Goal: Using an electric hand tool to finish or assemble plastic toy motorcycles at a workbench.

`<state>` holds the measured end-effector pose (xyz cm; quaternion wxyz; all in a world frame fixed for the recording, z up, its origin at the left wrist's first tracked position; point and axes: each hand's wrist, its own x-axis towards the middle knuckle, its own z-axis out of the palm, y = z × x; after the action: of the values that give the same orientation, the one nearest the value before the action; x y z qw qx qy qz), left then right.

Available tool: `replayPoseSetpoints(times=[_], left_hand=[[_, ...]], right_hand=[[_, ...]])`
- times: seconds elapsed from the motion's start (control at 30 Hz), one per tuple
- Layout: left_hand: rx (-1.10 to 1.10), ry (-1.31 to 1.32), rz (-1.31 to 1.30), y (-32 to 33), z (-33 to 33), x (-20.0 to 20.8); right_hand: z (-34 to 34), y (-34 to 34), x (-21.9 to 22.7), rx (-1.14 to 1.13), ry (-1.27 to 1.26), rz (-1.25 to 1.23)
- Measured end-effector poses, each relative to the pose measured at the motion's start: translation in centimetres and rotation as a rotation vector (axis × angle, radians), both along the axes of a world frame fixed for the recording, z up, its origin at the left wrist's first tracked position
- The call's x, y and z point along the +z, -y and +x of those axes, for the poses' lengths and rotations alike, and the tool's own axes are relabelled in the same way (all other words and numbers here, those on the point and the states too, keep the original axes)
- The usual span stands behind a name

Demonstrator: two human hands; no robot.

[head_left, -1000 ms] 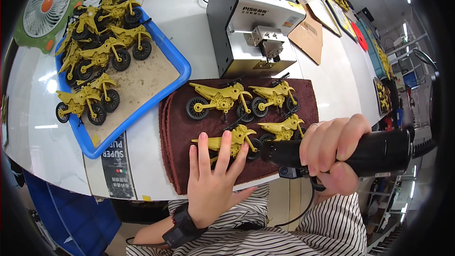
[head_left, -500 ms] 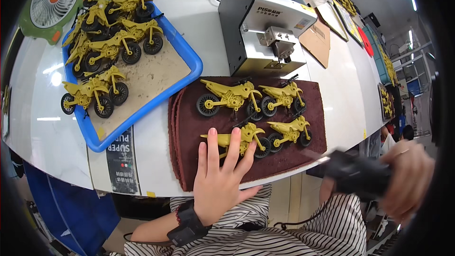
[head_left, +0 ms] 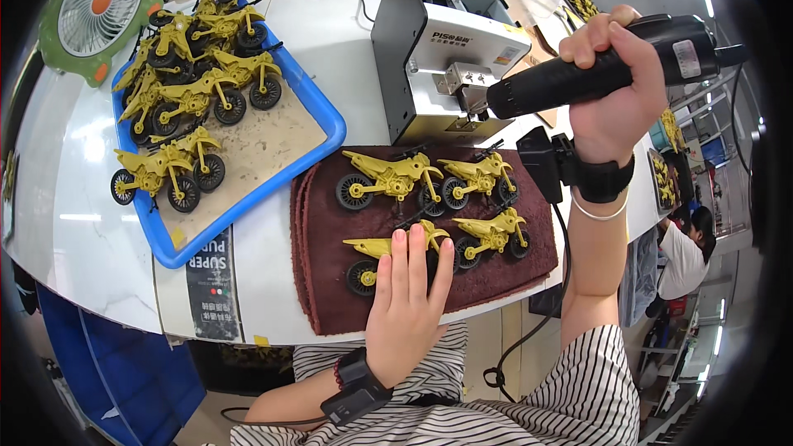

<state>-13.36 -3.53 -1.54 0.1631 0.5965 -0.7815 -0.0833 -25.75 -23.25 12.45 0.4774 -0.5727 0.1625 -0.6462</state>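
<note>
Toy motorcycle (head_left: 369, 245): yellow, on its side at your 12 o'clock on the maroon cloth (head_left: 529, 268); its rear wheel now shows, while your fingers hide most of its front wheel.
Left grip (head_left: 405, 314): laid flat, fingers close together, resting on that motorcycle and pinching nothing; it has shifted toward the front end.
Three other motorcycles (head_left: 392, 175): beside and beyond the first on the cloth, lying as they were.
Right grip (head_left: 624, 91): wrapped firmly around the black power driver (head_left: 562, 78), hiding part of its barrel.
Driver's move: a second ago its nose was at your held motorcycle, then it swung low and right; now it is raised at 1 o'clock. Your right-hand work seems to have passed to the machine, with the motorcycle merely steadied.
Driver's nose: right at the feed block (head_left: 467, 78); you cannot tell whether they touch.
Silver machine (head_left: 446, 54): 12 o'clock, beyond the cloth, its lower right front partly masked by the driver.
Blue tray (head_left: 330, 128): 11 o'clock, its heaped motorcycles overlapping too much to count surely.
Co-worker (head_left: 686, 260): far off at 2 o'clock, hands indistinct.
</note>
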Motion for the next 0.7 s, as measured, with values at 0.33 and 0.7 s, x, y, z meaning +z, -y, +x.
replayPoseSetpoints(times=[0.33,0.7], left_hand=[[0.028,0.061,-0.018,0.1,-0.2,0.4],[0.014,-0.021,-0.068,-0.7,-0.9,-1.5]], right_hand=[[0.8,0.0,0.1,-0.055,-0.178,-0.009],[5.1,-9.6,-1.3,0.363,-0.166,0.148]])
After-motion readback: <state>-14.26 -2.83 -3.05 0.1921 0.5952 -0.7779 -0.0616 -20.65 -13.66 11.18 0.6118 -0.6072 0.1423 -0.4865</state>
